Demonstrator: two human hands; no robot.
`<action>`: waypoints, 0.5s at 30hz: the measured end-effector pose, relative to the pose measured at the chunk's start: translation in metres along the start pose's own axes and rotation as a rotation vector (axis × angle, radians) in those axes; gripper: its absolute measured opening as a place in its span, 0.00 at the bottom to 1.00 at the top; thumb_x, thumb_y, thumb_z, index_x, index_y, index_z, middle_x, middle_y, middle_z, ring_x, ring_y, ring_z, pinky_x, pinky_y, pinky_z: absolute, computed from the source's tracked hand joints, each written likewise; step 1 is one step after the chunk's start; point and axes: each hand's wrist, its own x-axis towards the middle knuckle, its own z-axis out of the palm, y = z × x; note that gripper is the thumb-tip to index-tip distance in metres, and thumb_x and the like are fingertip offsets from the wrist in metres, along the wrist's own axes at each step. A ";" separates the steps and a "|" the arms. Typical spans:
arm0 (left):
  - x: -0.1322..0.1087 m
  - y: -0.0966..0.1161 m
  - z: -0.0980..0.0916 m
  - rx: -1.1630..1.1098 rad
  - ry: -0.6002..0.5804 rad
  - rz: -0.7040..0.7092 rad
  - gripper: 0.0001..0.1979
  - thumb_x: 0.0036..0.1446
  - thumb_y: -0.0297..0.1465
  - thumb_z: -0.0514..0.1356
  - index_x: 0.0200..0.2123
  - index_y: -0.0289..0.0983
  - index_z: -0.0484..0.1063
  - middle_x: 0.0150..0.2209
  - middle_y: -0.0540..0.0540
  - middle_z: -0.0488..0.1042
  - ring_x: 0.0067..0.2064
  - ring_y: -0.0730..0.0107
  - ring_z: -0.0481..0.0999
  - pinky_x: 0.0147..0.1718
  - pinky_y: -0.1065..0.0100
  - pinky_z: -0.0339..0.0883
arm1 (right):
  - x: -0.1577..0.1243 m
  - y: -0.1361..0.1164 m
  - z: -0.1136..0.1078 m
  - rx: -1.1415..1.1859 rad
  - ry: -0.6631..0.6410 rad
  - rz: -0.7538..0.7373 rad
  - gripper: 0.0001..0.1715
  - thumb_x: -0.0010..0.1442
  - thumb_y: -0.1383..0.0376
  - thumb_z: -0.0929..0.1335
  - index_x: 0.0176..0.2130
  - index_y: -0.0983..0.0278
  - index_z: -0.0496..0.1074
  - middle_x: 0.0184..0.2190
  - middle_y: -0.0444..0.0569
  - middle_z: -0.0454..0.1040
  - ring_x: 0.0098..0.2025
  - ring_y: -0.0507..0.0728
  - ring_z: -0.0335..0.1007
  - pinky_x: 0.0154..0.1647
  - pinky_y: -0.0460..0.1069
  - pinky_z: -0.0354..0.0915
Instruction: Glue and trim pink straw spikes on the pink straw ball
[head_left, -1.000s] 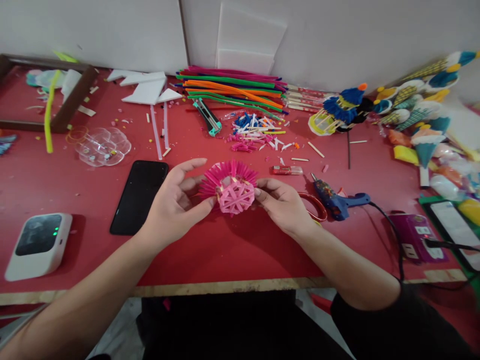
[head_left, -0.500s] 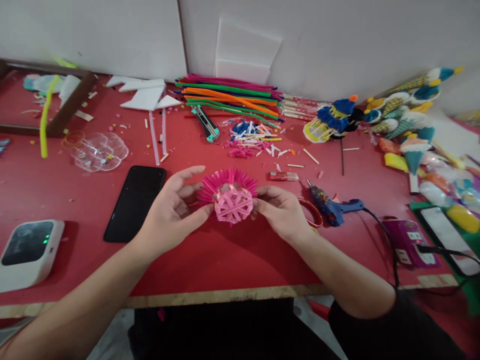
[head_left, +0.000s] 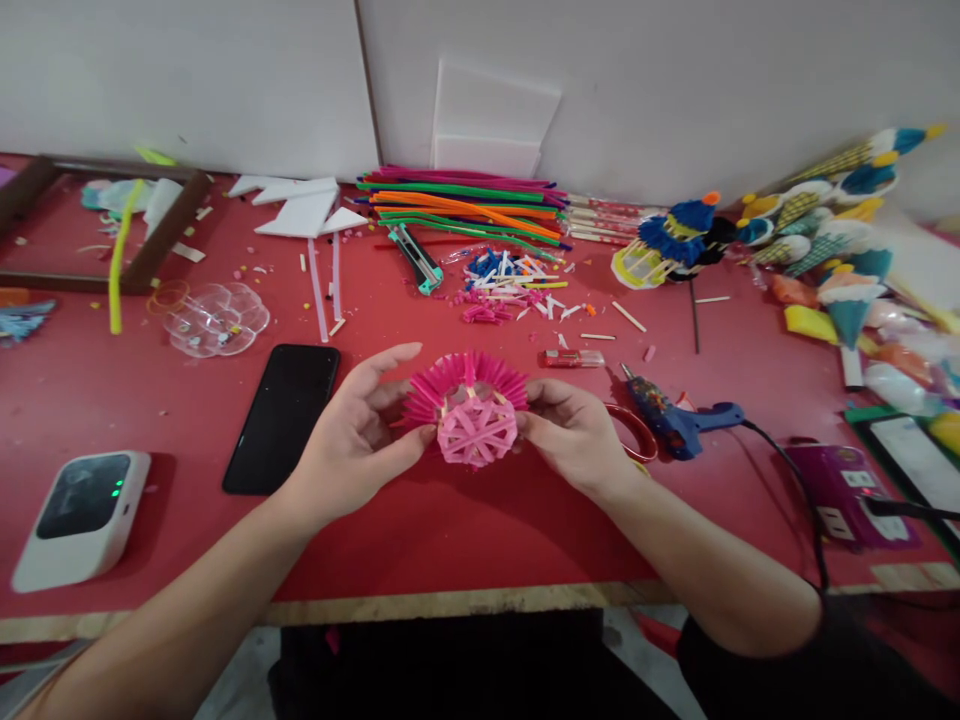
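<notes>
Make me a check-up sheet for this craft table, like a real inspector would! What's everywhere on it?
Surface: red table, pale worn strip along the front edge.
Job's things: pink straw craft, held between both hands.
Clutter: cut straw bits, long straws, cutter knife, black phone, clear plastic tray, white device, blue glue gun.
Grippers: left hand and right hand each grip one side of the craft.
Cables: black cable leads off the glue gun, passing a purple power strip.
Surroundings: white wall behind; colourful finished crafts at the right.
</notes>
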 end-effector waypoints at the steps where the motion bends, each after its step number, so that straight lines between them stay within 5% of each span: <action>1: 0.000 0.000 0.000 0.005 0.005 0.004 0.34 0.50 0.31 0.73 0.60 0.43 0.70 0.36 0.47 0.80 0.41 0.61 0.83 0.41 0.63 0.78 | 0.000 0.001 0.000 -0.002 -0.003 -0.003 0.22 0.45 0.52 0.84 0.31 0.61 0.77 0.26 0.43 0.79 0.23 0.50 0.71 0.27 0.49 0.75; 9: 0.007 -0.017 -0.002 -0.163 0.078 -0.138 0.24 0.56 0.38 0.67 0.56 0.43 0.75 0.37 0.48 0.79 0.34 0.65 0.79 0.34 0.65 0.75 | -0.003 0.004 0.003 0.018 -0.024 0.146 0.28 0.46 0.44 0.82 0.30 0.63 0.77 0.24 0.44 0.78 0.21 0.51 0.71 0.23 0.49 0.73; 11: 0.010 -0.020 -0.003 -0.167 0.089 -0.160 0.25 0.56 0.41 0.69 0.56 0.42 0.74 0.38 0.46 0.79 0.38 0.63 0.80 0.37 0.65 0.75 | -0.004 -0.005 -0.007 -0.191 -0.055 0.125 0.27 0.50 0.43 0.79 0.34 0.62 0.79 0.27 0.46 0.79 0.24 0.54 0.74 0.26 0.51 0.74; 15: 0.013 -0.022 -0.002 -0.146 0.117 -0.194 0.30 0.51 0.40 0.73 0.56 0.41 0.73 0.43 0.46 0.80 0.43 0.63 0.81 0.42 0.65 0.75 | -0.008 -0.029 -0.034 -0.989 0.034 -0.150 0.17 0.61 0.53 0.75 0.45 0.60 0.80 0.42 0.54 0.83 0.41 0.63 0.80 0.44 0.58 0.75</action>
